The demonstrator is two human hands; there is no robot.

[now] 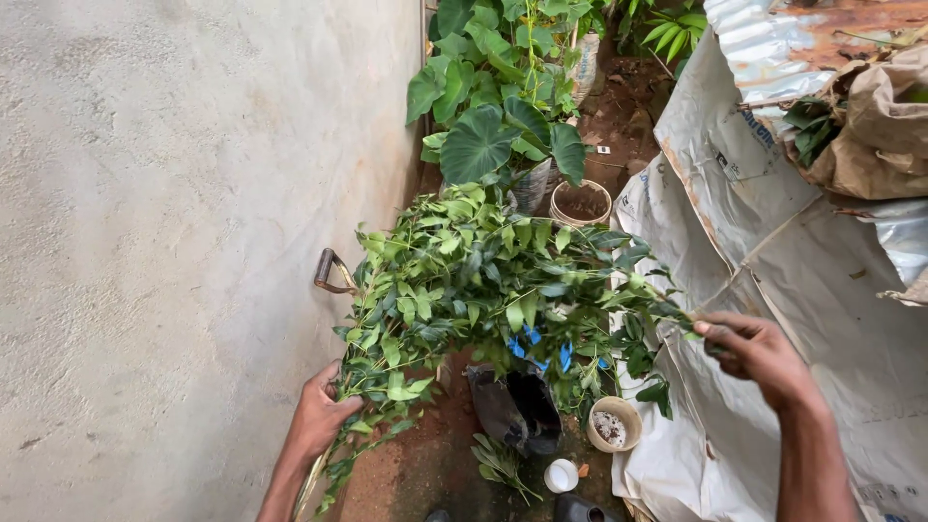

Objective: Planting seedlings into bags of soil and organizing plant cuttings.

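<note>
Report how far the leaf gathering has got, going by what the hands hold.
Done: a big heap of leafy cuttings fills the handled basin. In hand: the left hand grips the heap's lower edge; the right hand pinches a leafy sprig. Left: that sprig is not yet laid on the heap.

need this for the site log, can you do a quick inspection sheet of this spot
surface: bare reddish soil in a narrow strip beside a grey plastered wall
job's things: leafy green branches heaped on a carrier with a metal handle
clutter: black grow bag, small pot, white lid, soil-filled pot
grippers: left hand grips the branches at their lower edge; right hand pinches a twig tip
cables: nothing seen
surroundings: broad-leaf plant, white sacking sheets, corrugated metal sheet
</note>
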